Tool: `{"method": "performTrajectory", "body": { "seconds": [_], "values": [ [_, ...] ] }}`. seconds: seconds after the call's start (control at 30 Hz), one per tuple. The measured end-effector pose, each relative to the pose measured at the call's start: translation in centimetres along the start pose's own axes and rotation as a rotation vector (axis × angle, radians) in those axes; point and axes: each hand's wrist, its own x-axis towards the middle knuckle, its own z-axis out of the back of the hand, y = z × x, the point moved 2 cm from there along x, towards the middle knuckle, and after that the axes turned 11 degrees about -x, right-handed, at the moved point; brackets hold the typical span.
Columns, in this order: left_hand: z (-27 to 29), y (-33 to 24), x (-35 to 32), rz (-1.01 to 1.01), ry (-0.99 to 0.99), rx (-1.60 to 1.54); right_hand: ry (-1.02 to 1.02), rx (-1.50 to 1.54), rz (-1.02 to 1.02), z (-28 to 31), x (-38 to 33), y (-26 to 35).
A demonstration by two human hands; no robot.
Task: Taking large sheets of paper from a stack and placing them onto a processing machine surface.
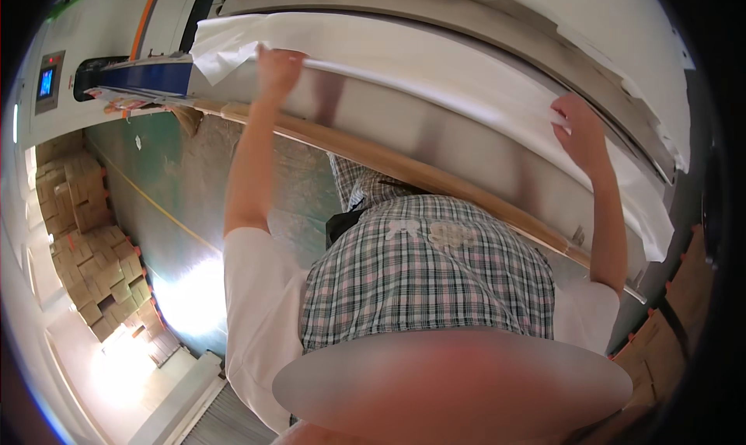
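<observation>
To my left I see a control panel (47,81) with a lit blue screen, set in a white machine housing (71,45) near an orange strip (148,17). Below, a yellow line (159,202) crosses the green floor (144,153) beside stacked brown cardboard boxes (99,270). More brown cardboard (691,278) stands at my far right.
</observation>
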Motion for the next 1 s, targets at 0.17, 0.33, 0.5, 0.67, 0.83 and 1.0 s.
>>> {"method": "performTrajectory", "body": {
  "seconds": [0.17,0.33,0.5,0.67,0.83,1.0],
  "values": [
    [2.3,13.6,3.5,-0.046,-0.349,0.186,0.036,0.012,-0.13,-2.6,0.8,3.6],
    [4.1,16.3,6.0,0.16,-0.288,0.121,-0.087,0.042,-0.175,-4.5,4.7,9.1],
    [6.0,23.7,7.6,0.309,-0.291,0.087,-0.101,0.02,-0.154,-6.0,9.1,13.6],
    [10.2,30.7,8.9,0.228,-0.592,-0.059,-0.114,-0.02,-0.195,-6.7,11.1,15.7],
    [13.3,17.9,10.3,-0.302,-0.452,-0.391,-0.159,0.007,-0.246,-7.6,11.9,16.2],
    [5.8,5.3,11.7,-0.427,-0.13,-0.272,-0.202,-0.075,-0.286,-7.8,10.6,14.9]
  ]
}}
